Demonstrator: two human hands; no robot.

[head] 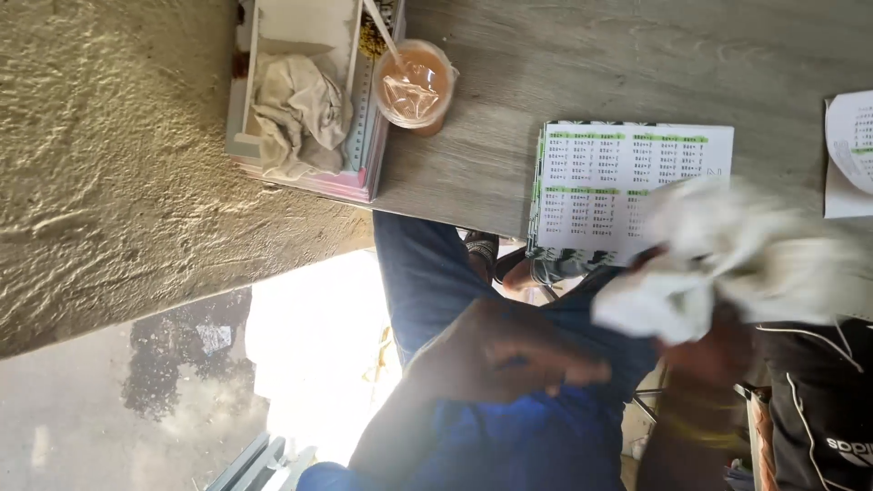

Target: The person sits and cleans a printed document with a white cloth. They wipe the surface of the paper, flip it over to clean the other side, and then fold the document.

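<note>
Rough tan concrete surface (109,164) along the left, wet patch below it.

Shallow white box with a pink edge (238,136) on the table's left end. It holds a crumpled beige rag (296,109). Just beside the box stands a clear plastic cup of orange-brown drink (414,86), film-sealed, with a pale straw (382,32) slanting out.

Grey wood-grain table top (637,55).

Left hand (509,355) low in view, resting on the blue trousers (427,273). The fingers are curled loosely inward and hold nothing that I can see.

Stack of white printed sheets with green header bars (627,182), squared near the table's near edge.

Crumpled white cloth (727,264), motion-blurred, overlapping the stack's lower right corner and held above the lap. Right hand (718,350) under it, fingers closed into the bunch. The blur hides how many fingers grip. Yellow bangle (700,432) at the wrist.

Another white printed page (850,155) at the right edge. Black garment with white piping (818,409) below it.

Handling, my judgement:
- The cloth is loose and trailing, so gathering the slack into the palm would keep a tail from dragging the top sheet askew.
- The free left hand could pin the stack flat.
- The cup is well apart, but sweeps should stay short and away from that end.
</note>
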